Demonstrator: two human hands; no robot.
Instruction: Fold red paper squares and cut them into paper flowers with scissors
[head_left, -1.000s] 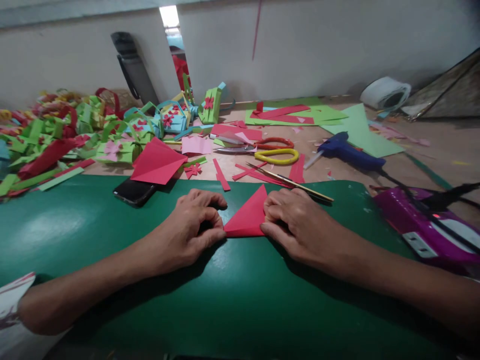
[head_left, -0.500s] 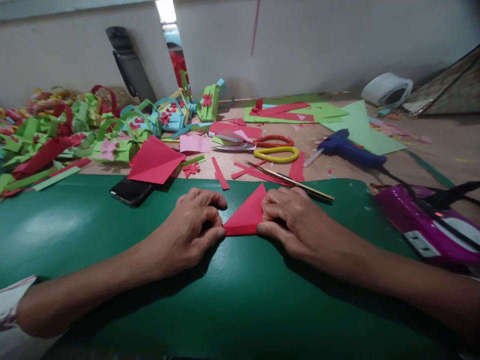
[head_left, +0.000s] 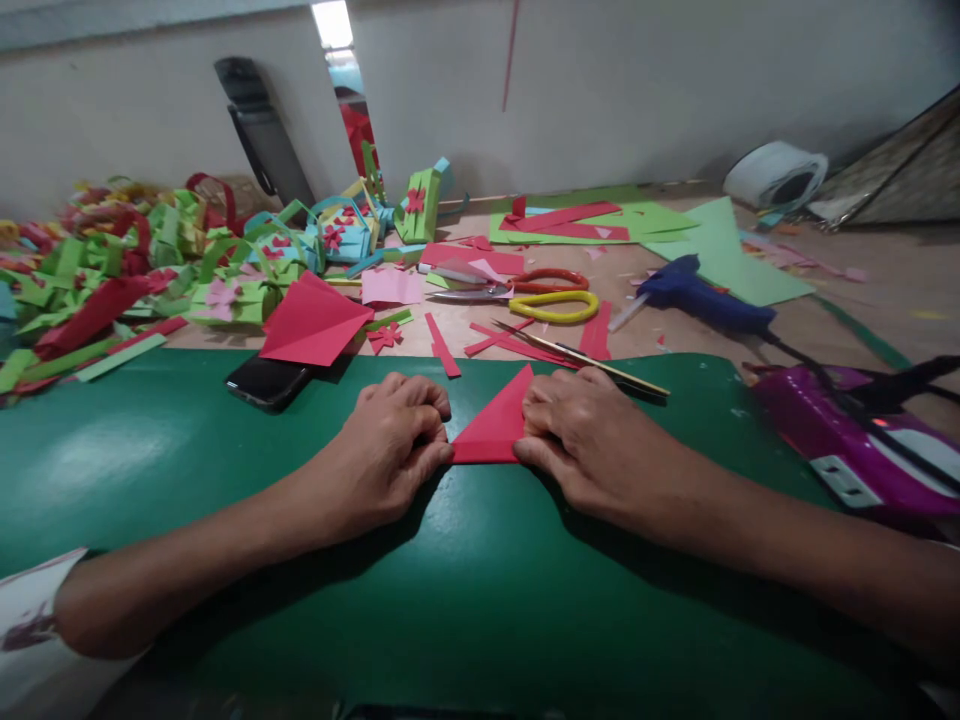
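Note:
A folded piece of red paper [head_left: 495, 425] lies on the green mat [head_left: 480, 580], its peak pointing away from me and a narrow folded band along its near edge. My left hand [head_left: 401, 440] pinches the left corner of that band between thumb and curled fingers. On the other side, my right hand [head_left: 581, 430] grips the right end, its fingers covering part of the paper's right edge. Beyond my hands are red paper strips [head_left: 442, 345], scissors [head_left: 551, 295] with a red and a yellow handle, and a pointed thin stick [head_left: 592, 362].
Left of centre, stacked red paper sheets [head_left: 315, 320] partly cover a black phone [head_left: 268, 382]. Small paper baskets [head_left: 232, 300] pile up at the far left. A blue glue gun [head_left: 705, 295] and a purple power socket box [head_left: 847, 440] with cables sit at the right.
The red paper's near edge is slightly higher in view, with its folded band still held at both ends. My left hand's fingers have curled in a little more.

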